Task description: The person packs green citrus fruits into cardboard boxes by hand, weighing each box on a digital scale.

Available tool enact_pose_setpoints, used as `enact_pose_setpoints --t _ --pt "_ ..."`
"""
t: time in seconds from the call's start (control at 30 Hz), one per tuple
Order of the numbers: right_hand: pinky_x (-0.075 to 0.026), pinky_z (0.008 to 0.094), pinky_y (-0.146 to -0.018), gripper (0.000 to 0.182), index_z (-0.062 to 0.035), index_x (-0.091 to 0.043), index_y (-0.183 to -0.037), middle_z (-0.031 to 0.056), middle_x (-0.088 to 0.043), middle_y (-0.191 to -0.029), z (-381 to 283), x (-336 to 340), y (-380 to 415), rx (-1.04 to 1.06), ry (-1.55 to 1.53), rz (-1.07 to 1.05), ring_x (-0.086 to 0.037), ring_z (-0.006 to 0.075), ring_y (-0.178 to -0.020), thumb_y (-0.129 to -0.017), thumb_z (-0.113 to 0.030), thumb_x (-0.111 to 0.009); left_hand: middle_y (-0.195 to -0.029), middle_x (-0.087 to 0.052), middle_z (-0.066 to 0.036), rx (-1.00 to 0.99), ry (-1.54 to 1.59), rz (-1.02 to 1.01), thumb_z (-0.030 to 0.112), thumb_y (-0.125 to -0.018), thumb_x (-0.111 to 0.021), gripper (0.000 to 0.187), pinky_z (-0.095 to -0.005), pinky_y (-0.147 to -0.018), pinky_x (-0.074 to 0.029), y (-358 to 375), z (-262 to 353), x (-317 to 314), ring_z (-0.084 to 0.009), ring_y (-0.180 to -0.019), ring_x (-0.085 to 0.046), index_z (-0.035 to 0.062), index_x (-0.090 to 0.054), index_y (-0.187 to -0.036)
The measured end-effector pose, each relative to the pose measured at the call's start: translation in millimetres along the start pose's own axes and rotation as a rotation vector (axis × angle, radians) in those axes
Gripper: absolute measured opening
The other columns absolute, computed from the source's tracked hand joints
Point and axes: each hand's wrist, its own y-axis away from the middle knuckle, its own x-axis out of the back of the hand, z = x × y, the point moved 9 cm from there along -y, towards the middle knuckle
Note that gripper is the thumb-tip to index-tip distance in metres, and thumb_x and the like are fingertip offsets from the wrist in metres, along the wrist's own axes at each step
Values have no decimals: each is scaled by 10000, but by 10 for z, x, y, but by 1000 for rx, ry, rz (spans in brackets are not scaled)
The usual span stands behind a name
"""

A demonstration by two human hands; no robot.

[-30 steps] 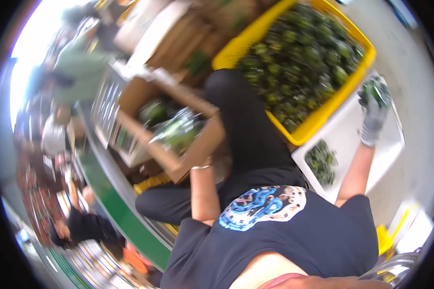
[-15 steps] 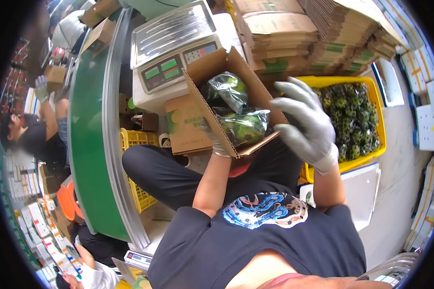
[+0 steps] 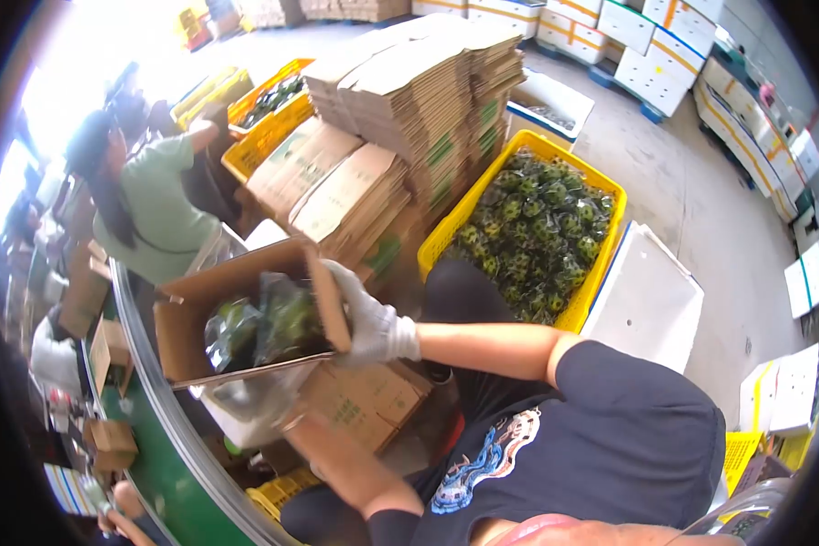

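Observation:
An open cardboard box [image 3: 187, 341] is held up, tilted, at the left of centre. Inside it lie green fruits in clear plastic bags [image 3: 268, 328]. My right hand [image 3: 369, 314], in a grey-white glove, grips the box's right side. Under the front edge of the box is my left hand [image 3: 259, 396], gloved too and blurred by motion, holding it from below. Behind my right arm stands a yellow crate [image 3: 614, 196] full of small bagged green fruits [image 3: 537, 232].
Stacks of flattened cardboard [image 3: 409, 91] rise behind the box. A green conveyor [image 3: 177, 482] with a metal rail runs along the left. A person in a green shirt [image 3: 164, 205] is beyond the box. A white foam lid [image 3: 651, 296] lies right of the crate.
The view has turned. The box has moved left, away from the scale area toward the conveyor rail. My right hand, apart from the box before, now grips its side.

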Motion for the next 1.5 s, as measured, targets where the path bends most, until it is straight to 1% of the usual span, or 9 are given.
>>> enact_pose_setpoints --t 0.13,0.37,0.47,0.6,0.73,0.93,1.13,1.27,1.5 --pt "-414 309 -937 913 -116 -354 -1305 103 -497 -1061 198 -237 -917 399 547 -151 -489 187 -1042 -532 -221 -829 -1328 -425 -206 -152 -185 37 381 -818 -592 710 -506 -991 -382 -803 616 439 -334 -1197 -450 -26 -358 -1351" --pt "-518 406 -699 1253 -40 -117 -1441 252 -615 -1013 1885 -635 -2032 -98 1301 -547 -639 370 -818 -473 -477 -781 -1136 -590 -132 -294 -790 264 208 -887 -579 397 -337 -918 -426 -1236 1083 1532 -192 -1046 -541 -30 -552 -1203" --pt "-519 415 -678 1271 -35 -74 -1443 267 -583 -1063 1994 -797 -2027 -99 1448 -664 -620 401 -786 -486 -483 -779 -1200 -542 -108 -120 -692 430 180 -887 -557 524 -327 -928 -430 -1210 888 1518 -187 -1058 -534 -5 -400 -1352" --pt "-487 381 -842 1163 -134 -182 -1440 175 -578 -1133 2030 -662 -2099 9 1060 -519 -619 313 -962 -527 -513 -795 -1071 -589 -55 -149 -908 419 316 -893 -593 418 -308 -895 -424 -1147 992 1253 -155 -979 -539 -5 -582 -1160" --pt "-380 379 -997 1002 -118 -133 -1475 121 -407 -1393 1234 -542 -2115 161 599 -533 -384 259 -1291 -709 -221 -771 -1098 -563 -7 -129 -765 531 347 -881 -609 465 -279 -887 -386 -1074 1159 1607 -91 -999 -511 81 -531 -1255" --pt "-494 235 -780 442 -20 -515 -1229 51 -565 -1095 198 -619 -2193 155 196 -521 -581 102 -904 -822 -90 -670 -1337 -469 -162 -49 -879 564 412 -919 -457 573 -447 -1009 -310 -531 1523 1411 -298 -1214 -454 113 -368 -1400" --pt "-495 225 -726 238 -35 -630 -1044 15 -639 -938 -161 -1387 -2061 363 690 -646 -590 70 -835 -806 -48 -644 -1211 -534 -127 -78 -698 602 294 -909 -562 510 -358 -852 -491 -334 1553 1592 -244 -1069 -545 52 -434 -1340" --pt "-518 278 -708 217 -78 -666 -978 80 -674 -867 377 -1786 -2239 533 1035 -830 -643 175 -761 -761 -91 -662 -1225 -535 -125 -137 -787 456 238 -885 -575 495 -329 -852 -479 -389 1563 1411 -213 -1061 -554 47 -463 -1327" --pt "-477 320 -798 386 -185 -597 -1164 96 -635 -1071 1537 -2125 -2349 -47 1465 -1088 -604 199 -902 -785 -195 -671 -1309 -509 -159 -299 -1133 144 103 -907 -529 441 -323 -988 -389 -677 1318 1098 -238 -1190 -494 9 -447 -1330"
